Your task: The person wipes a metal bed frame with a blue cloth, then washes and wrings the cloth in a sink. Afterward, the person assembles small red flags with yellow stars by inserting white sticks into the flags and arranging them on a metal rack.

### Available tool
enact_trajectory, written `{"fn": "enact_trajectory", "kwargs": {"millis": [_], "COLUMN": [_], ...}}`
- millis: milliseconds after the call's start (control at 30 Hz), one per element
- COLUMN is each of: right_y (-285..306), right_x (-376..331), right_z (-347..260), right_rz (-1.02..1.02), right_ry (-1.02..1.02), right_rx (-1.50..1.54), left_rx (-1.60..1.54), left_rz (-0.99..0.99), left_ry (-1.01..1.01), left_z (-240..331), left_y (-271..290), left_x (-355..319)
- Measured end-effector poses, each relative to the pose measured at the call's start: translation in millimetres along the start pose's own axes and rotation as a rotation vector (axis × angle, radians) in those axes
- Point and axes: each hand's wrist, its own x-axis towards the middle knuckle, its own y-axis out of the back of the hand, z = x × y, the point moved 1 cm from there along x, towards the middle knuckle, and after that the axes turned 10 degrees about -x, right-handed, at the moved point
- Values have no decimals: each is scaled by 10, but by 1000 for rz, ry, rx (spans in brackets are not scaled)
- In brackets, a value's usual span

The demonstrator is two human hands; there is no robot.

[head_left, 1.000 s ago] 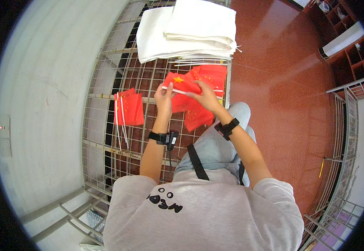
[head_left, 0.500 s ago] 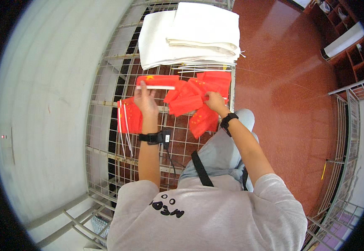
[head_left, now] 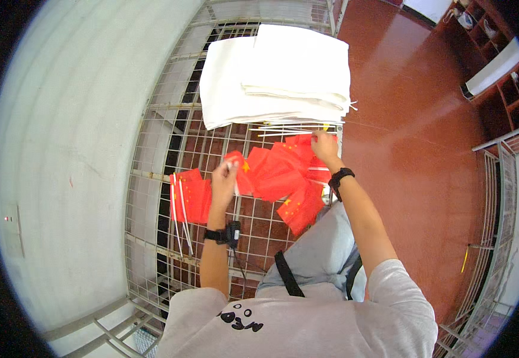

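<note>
My left hand [head_left: 224,180] is closed on the edge of a small red flag [head_left: 245,174] with a yellow star, at the left end of the loose pile. The loose red flags [head_left: 280,176] overlap on the wire-mesh surface in front of me. At the pile's far right corner my right hand [head_left: 326,148] is closed, fingers pointing down beside the ends of several thin white sticks [head_left: 283,129]; whatever its fingertips hold is hidden. Left of my left hand lie more red flags [head_left: 194,200], with white sticks [head_left: 179,200] along their left side.
A stack of folded white cloth [head_left: 277,74] rests on the far part of the wire mesh [head_left: 152,197]. A pale wall [head_left: 74,149] stands on the left. On the right are a reddish-brown floor [head_left: 408,155], wooden shelves [head_left: 513,95] and a metal railing [head_left: 498,221].
My left hand has brought its flag down and right against the pile, with the white strip no longer visible. My right hand has moved from the pile's near right part to its far corner by the sticks.
</note>
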Motion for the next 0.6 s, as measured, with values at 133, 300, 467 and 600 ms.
{"fn": "enact_trajectory", "kwargs": {"millis": [133, 300, 467, 600], "right_y": [-146, -374, -576, -427], "right_x": [237, 402, 383, 343], "right_z": [-45, -96, -128, -300], "right_rz": [17, -34, -23, -127], "right_ry": [194, 355, 357, 330], "right_rx": [-322, -496, -442, -389], "left_rx": [-138, -178, -250, -183], "left_rz": [-11, 61, 125, 97], "left_ry": [132, 184, 238, 189], "left_z": [-2, -84, -269, -353], "left_y": [-218, -266, -209, -167], "left_x": [-103, -148, -145, -204]}}
